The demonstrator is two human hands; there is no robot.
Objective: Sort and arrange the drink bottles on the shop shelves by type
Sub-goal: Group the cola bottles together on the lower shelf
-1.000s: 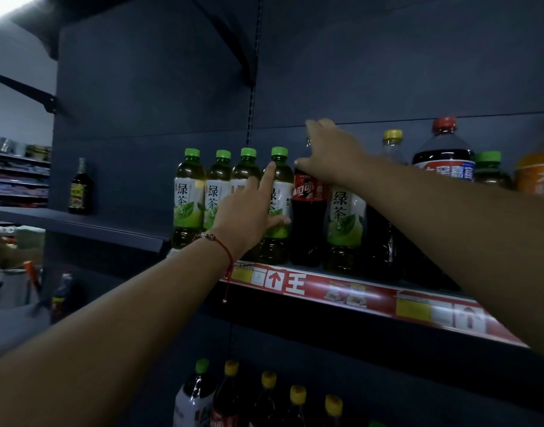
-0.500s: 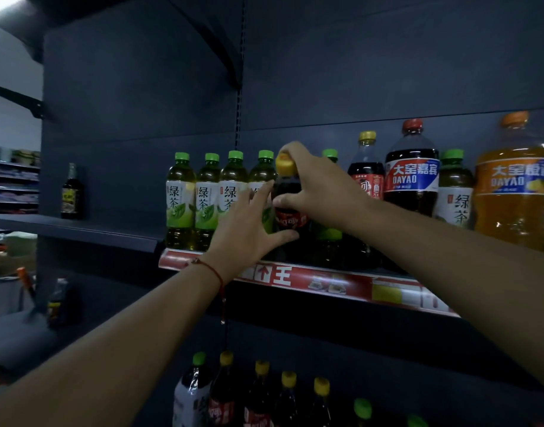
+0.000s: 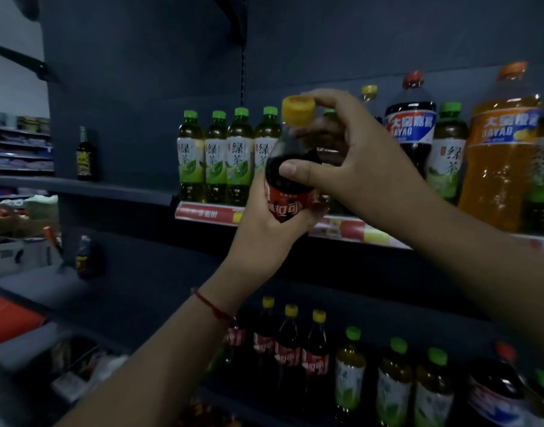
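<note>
Red-labelled dark cola bottle with a yellow plastic cap [image 3: 290, 183] is held off the shelf, long axis near upright, between both hands. Left hand [image 3: 264, 223] grasps the label band from below, fingers curled round it. Right hand [image 3: 341, 149] grasps the neck and cap from above, thumb [image 3: 298, 174] across the shoulder. Below the fingers stand matching yellow-capped cola bottles [image 3: 290, 349] on the lower shelf, the likely destination. Behind the fingers, four green-capped green tea bottles [image 3: 227, 158] line the upper shelf's red price strip [image 3: 209, 214].
</note>
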